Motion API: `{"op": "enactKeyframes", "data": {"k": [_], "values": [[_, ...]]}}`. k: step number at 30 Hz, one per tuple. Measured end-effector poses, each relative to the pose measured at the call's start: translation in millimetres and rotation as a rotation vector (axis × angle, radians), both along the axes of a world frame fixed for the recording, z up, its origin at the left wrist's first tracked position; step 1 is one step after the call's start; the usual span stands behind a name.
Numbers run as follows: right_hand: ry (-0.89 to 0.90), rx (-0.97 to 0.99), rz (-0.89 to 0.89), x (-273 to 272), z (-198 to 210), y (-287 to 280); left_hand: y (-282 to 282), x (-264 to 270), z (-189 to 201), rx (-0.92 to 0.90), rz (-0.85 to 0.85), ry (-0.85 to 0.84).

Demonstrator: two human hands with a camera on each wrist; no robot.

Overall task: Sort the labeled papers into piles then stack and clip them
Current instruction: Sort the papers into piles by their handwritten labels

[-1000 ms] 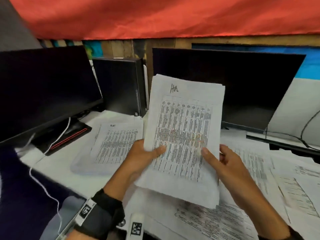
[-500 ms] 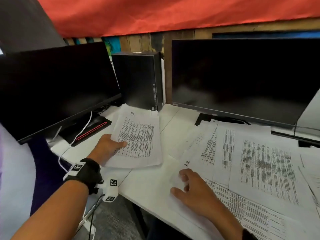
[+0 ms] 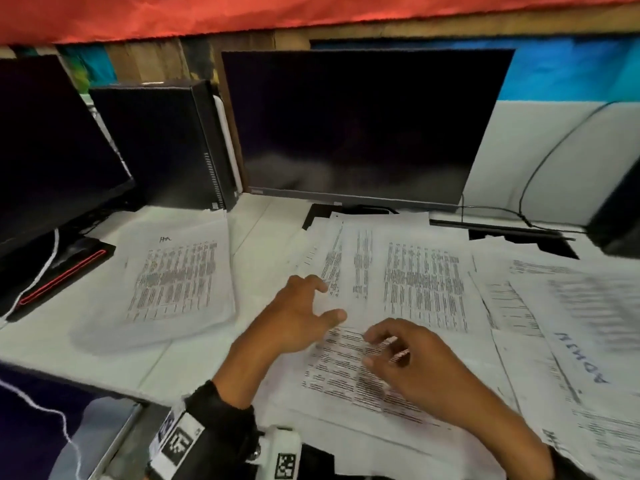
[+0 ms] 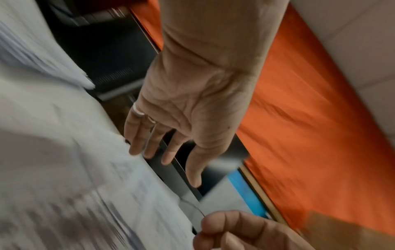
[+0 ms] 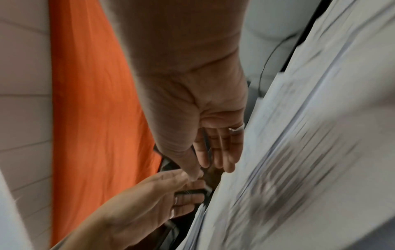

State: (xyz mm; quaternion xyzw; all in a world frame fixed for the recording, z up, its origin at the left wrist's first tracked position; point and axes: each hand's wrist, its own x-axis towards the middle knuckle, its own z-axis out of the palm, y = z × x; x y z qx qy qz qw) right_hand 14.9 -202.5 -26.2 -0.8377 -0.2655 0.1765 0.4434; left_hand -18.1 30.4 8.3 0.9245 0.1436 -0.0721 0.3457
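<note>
One labeled pile (image 3: 173,275), long axis toward monitors, heading far end

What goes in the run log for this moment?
stage: sorting | left hand: open, empty | right hand: open, over loose papers | HM pile: on desk, untouched

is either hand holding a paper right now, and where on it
Nothing is held. The left hand and right hand are both open, fingers spread over the loose papers on the desk.
</note>
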Motion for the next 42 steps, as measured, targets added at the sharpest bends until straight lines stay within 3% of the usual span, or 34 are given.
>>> {"op": "enactKeyframes", "data": {"k": [7,12,15,20,30,36,39,42], "values": [[-0.135,0.014,-0.511,33,-21,-182,-125,42,30,0.056,-0.499,0.115],[-0.256,-0.074,-0.883,33,-41,-288,-198,98,40,0.196,-0.675,0.065],[-0.187,-0.182,-1.028,26,-44,-323,-238,141,32,0.23,-0.717,0.061],[-0.117,-0.515,-0.876,20,-73,-347,-292,211,0,0.371,-0.727,0.075],[-0.168,-0.305,-0.843,18,-85,-344,-342,269,-48,0.496,-0.622,0.079],[-0.094,-0.324,-0.713,26,-78,-354,-339,272,-46,0.29,-0.727,0.228],[-0.048,-0.36,-0.765,30,-75,-353,-329,272,-47,0.305,-0.763,0.294],[-0.033,-0.424,-0.928,26,-77,-352,-321,267,-44,0.262,-0.771,0.299]]}}
